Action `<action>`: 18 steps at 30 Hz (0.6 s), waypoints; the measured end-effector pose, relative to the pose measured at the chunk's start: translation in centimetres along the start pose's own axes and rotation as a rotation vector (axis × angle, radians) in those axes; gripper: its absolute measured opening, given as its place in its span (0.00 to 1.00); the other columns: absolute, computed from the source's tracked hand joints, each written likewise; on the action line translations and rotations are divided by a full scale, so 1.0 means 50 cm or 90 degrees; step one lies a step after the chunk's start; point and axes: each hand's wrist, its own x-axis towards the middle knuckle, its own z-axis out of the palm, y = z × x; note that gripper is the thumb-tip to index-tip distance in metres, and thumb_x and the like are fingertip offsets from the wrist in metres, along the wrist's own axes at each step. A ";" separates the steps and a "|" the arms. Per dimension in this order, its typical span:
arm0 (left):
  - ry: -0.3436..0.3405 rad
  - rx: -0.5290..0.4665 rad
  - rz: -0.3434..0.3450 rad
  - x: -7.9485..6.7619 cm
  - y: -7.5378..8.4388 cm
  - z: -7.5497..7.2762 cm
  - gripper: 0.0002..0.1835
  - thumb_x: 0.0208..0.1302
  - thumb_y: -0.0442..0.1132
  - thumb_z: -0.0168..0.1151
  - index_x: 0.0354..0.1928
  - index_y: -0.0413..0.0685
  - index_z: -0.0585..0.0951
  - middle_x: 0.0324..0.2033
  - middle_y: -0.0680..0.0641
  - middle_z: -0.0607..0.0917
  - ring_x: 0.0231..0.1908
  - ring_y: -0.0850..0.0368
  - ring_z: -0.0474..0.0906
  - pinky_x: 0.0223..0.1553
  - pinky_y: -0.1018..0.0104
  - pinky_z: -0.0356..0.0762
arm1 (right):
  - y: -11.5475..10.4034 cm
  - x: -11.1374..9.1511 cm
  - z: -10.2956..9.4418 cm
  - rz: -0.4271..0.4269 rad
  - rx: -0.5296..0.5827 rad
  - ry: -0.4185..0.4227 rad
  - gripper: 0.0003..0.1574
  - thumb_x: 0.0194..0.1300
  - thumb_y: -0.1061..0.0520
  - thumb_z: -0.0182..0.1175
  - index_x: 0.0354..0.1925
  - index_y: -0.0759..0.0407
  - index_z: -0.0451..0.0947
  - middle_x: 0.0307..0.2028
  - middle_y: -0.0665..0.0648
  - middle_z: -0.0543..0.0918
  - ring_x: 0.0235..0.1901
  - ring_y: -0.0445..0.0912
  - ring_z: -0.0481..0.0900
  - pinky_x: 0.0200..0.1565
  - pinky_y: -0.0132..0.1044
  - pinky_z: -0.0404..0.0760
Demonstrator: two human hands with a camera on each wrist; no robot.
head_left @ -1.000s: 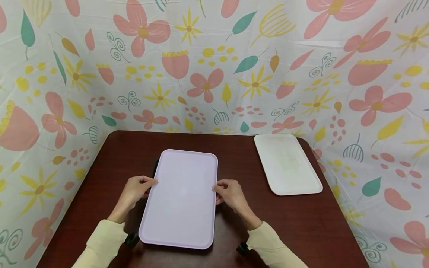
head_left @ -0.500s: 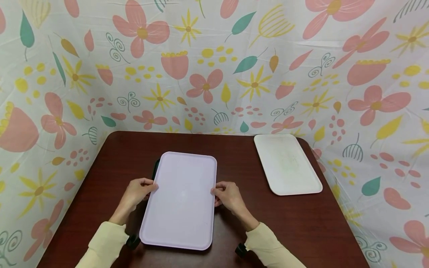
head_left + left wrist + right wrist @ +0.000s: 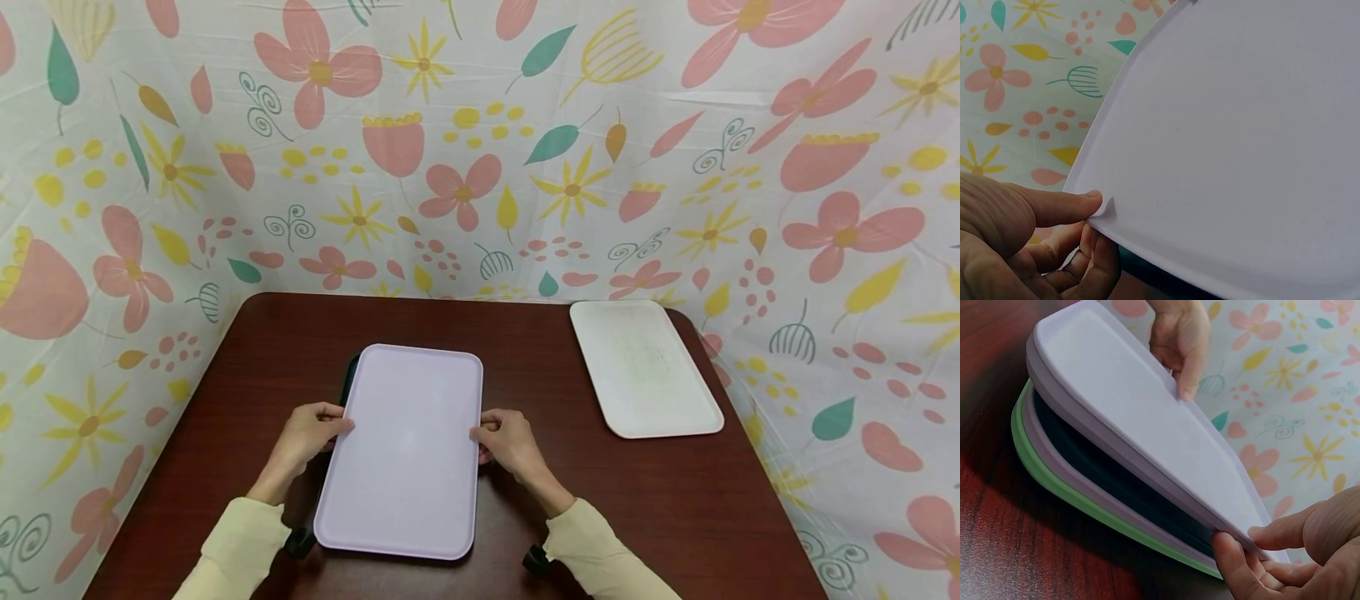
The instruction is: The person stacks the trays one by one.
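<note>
Pinching opposite edges, both hands (image 3: pixel 303 433) (image 3: pixel 516 442) flank a lilac tray (image 3: pixel 405 454), above stacked trays (image 3: pixel 1110 481)

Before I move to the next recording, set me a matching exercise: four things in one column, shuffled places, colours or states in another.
1 top lavender tray
2 white tray
3 light green tray
4 table

A lowest tray in the right wrist view
B dark reddish brown
C pinched by left hand and right hand
D near the far right corner

Pairs: 1-C, 2-D, 3-A, 4-B
</note>
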 end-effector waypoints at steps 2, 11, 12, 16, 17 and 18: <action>0.000 0.002 0.000 0.000 -0.001 0.001 0.19 0.69 0.36 0.67 0.53 0.26 0.81 0.44 0.35 0.85 0.40 0.48 0.84 0.39 0.53 0.86 | 0.002 0.001 0.000 -0.002 -0.003 -0.002 0.18 0.66 0.71 0.63 0.53 0.79 0.80 0.25 0.60 0.84 0.19 0.50 0.83 0.29 0.53 0.87; 0.002 0.012 0.001 -0.002 -0.003 0.004 0.18 0.70 0.36 0.66 0.53 0.26 0.81 0.44 0.34 0.84 0.40 0.47 0.84 0.39 0.52 0.86 | 0.010 0.001 0.002 -0.002 -0.010 -0.002 0.21 0.66 0.71 0.63 0.55 0.81 0.77 0.25 0.60 0.84 0.19 0.51 0.83 0.28 0.54 0.87; 0.002 0.014 -0.002 -0.002 -0.004 0.004 0.18 0.70 0.36 0.66 0.53 0.26 0.81 0.44 0.34 0.84 0.40 0.47 0.84 0.39 0.52 0.86 | 0.010 0.002 0.003 -0.002 -0.011 -0.002 0.21 0.66 0.71 0.63 0.56 0.81 0.77 0.25 0.60 0.84 0.19 0.52 0.83 0.29 0.54 0.87; 0.004 0.021 -0.003 -0.001 -0.005 0.004 0.19 0.70 0.37 0.66 0.54 0.26 0.81 0.43 0.34 0.84 0.40 0.47 0.84 0.39 0.53 0.85 | 0.012 0.004 0.004 -0.003 -0.013 -0.002 0.21 0.65 0.71 0.62 0.56 0.82 0.77 0.25 0.59 0.84 0.19 0.53 0.84 0.29 0.55 0.87; 0.004 0.022 -0.004 -0.001 -0.006 0.004 0.19 0.70 0.36 0.66 0.54 0.26 0.81 0.43 0.35 0.84 0.40 0.47 0.84 0.39 0.53 0.85 | 0.012 0.004 0.005 -0.003 -0.013 -0.002 0.22 0.65 0.71 0.62 0.56 0.82 0.77 0.25 0.59 0.84 0.19 0.52 0.83 0.29 0.55 0.87; 0.004 0.023 -0.002 -0.001 -0.006 0.004 0.19 0.70 0.36 0.66 0.54 0.26 0.81 0.43 0.35 0.84 0.40 0.47 0.84 0.39 0.53 0.86 | 0.012 0.005 0.005 -0.003 -0.013 -0.002 0.22 0.65 0.71 0.62 0.56 0.82 0.77 0.25 0.59 0.84 0.19 0.52 0.83 0.29 0.55 0.87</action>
